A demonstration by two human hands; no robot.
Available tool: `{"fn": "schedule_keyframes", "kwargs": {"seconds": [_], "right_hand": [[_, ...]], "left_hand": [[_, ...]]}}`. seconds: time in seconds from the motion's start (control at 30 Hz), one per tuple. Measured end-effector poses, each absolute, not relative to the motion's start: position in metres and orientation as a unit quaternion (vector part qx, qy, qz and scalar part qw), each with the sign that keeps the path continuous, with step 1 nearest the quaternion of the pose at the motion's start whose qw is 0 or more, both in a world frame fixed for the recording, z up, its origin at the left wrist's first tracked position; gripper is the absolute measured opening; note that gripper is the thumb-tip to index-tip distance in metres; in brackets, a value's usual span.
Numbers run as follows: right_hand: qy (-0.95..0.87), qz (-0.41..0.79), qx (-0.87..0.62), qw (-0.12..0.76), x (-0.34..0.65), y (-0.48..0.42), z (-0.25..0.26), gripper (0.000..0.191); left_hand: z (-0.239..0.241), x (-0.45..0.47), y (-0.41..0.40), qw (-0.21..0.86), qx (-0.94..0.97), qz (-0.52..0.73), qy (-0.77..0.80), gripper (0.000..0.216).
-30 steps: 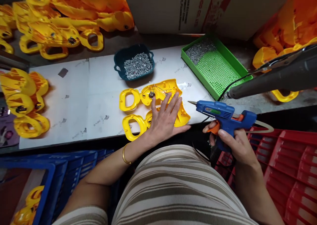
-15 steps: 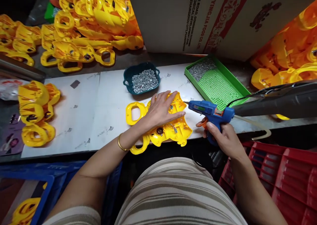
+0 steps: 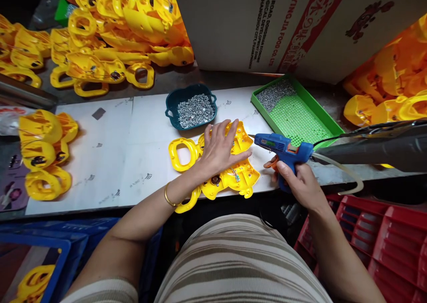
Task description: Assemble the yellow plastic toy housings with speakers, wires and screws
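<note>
Two yellow plastic shell halves with ring handles lie side by side on the white board, inner sides up. My left hand (image 3: 218,148) rests over the far shell half (image 3: 243,138), fingers spread, covering part of both pieces. The near shell half (image 3: 230,180) shows a round dark part and thin wires inside. In my right hand (image 3: 296,180) is a blue glue gun (image 3: 278,146), a finger at its orange trigger. Its nozzle points left, close to the right edge of the far shell half. A pale glue stick (image 3: 347,178) curves out of the gun's back.
Behind the shells stand a dark green basin (image 3: 170,103) of small screws and a green tray (image 3: 320,111), partly filled with screws. Yellow shells (image 3: 43,147) are stacked at left, with more piles (image 3: 133,36) behind. A cardboard box (image 3: 233,27) stands at the back. Red crate (image 3: 383,240) lower right.
The view has shifted slightly. My left hand stays spread over the shells, and the glue gun remains in my right hand with its nozzle near the far shell's edge.
</note>
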State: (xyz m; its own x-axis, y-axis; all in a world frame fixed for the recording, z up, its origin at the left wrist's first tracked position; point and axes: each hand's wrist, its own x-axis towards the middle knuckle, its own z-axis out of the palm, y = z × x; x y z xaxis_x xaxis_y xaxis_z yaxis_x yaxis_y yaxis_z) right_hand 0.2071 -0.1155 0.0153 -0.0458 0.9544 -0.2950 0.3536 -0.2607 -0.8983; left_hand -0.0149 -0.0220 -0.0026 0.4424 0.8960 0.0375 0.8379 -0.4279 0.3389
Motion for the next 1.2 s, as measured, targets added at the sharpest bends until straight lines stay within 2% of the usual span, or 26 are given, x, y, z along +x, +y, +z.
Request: {"fn": "schedule_keyframes", "kwargs": {"seconds": [0.53, 0.77, 1.2], "right_hand": [[-0.550, 0.452, -0.667, 0.221, 0.201, -0.109, 0.020, 0.052], [-0.571, 0.393, -0.697, 0.182, 0.200, -0.107, 0.021, 0.053], [-0.565, 0.411, -0.691, 0.186, 0.201, -0.107, 0.022, 0.048]], "left_hand": [[0.000, -0.013, -0.022, 0.118, 0.844, 0.096, 0.514, 0.087], [0.001, -0.013, -0.021, 0.108, 0.845, 0.090, 0.516, 0.084], [0.004, -0.012, -0.021, 0.105, 0.846, 0.088, 0.515, 0.081]]}}
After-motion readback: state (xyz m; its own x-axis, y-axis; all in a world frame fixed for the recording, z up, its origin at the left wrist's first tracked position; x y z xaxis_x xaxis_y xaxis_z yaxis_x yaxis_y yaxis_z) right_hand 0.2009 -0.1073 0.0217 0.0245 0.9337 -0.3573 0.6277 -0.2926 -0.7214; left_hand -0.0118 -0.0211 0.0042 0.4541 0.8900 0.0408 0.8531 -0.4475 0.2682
